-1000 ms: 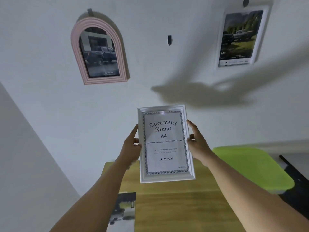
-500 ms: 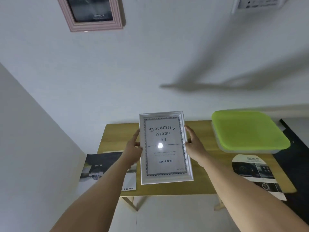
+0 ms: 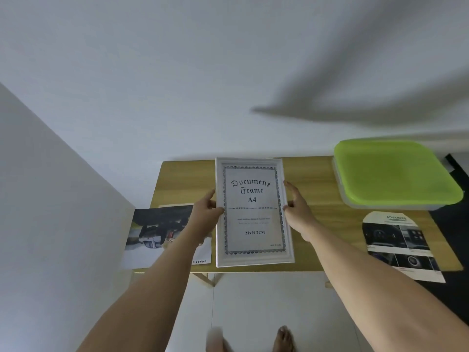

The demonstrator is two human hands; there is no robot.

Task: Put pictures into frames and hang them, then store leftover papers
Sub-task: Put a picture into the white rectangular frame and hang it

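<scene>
A white A4 document frame (image 3: 253, 212) with its printed "Document Frame A4" insert faces me, held over the wooden table (image 3: 317, 224). My left hand (image 3: 205, 214) grips its left edge and my right hand (image 3: 297, 209) grips its right edge, thumbs on the front. A car picture (image 3: 154, 232) lies at the table's left end, hanging over the edge. Another printed sheet with an arched top (image 3: 398, 242) lies at the right end.
A box with a lime-green lid (image 3: 393, 171) stands at the table's back right corner. White walls close in behind and on the left. Below the table edge are a white floor and my bare feet (image 3: 281, 339). A dark mat (image 3: 454, 288) lies at the right.
My view has tilted down from the wall, so the hung frames are out of sight. The white frame has come down with both hands to just above the table.
</scene>
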